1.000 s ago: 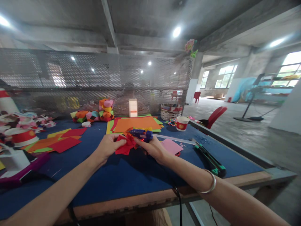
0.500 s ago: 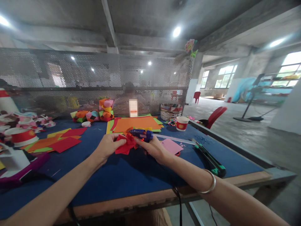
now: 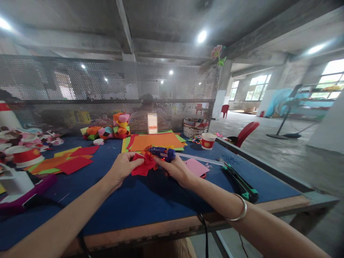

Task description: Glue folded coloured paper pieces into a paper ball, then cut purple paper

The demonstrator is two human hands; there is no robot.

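Red folded paper (image 3: 142,166) is pinched between the thumb and fingers of my left hand (image 3: 124,166), above the blue table mat. My right hand (image 3: 173,166) is wrapped round a blue glue gun (image 3: 162,153), whose small red light shows. The gun's nozzle end points left, at the orange and red folds of the paper piece. A clear glue stick (image 3: 199,158) or strip extends to the right behind the gun. Beyond my hands lies a stack of orange, red and green sheets (image 3: 153,142). Pink paper (image 3: 196,167) rests right of my right hand.
On the right are a green-black cutter (image 3: 239,181) and a paper cup (image 3: 208,141). Loose coloured sheets (image 3: 75,163), a red-white cup (image 3: 25,156) and a purple holder (image 3: 40,190) stand left. Folded paper shapes (image 3: 121,125) and a basket (image 3: 195,127) line the mesh screen.
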